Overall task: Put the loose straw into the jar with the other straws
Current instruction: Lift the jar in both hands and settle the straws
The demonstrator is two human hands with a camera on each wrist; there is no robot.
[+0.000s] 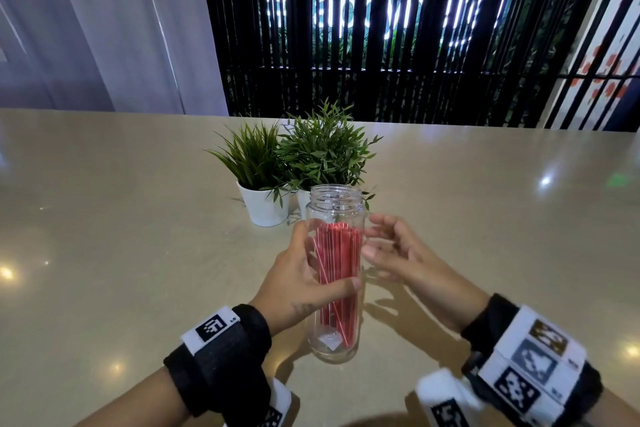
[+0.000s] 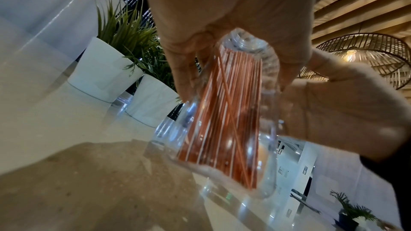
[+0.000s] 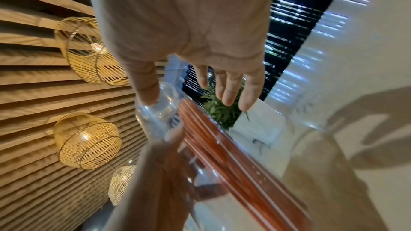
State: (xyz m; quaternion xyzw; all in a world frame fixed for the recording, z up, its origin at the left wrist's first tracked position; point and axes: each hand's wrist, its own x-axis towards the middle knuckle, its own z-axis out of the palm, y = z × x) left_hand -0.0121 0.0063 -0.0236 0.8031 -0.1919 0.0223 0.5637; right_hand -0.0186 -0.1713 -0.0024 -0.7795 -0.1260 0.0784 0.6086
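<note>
From the head view, a tall clear plastic jar [image 1: 334, 274] with an open threaded mouth stands upright on the glossy beige counter [image 1: 104, 218], holding a bundle of red-and-white striped straws [image 1: 337, 267]; one thin straw leans diagonally across the rest. The left hand [image 1: 304, 282] wraps the jar's middle, its grip clamped on it, thumb in front. The right hand [image 1: 398, 253] is just beside the jar, fingers apart and relaxed, holding nothing. Two green plants in white pots [image 1: 265, 206] stand behind.

In the left wrist view, fingers [image 2: 184, 69] curl round the jar [image 2: 222, 129].

In the right wrist view, the right hand's fingers [image 3: 231, 85] are spread, the thumb at the jar's neck [image 3: 164, 111].
</note>
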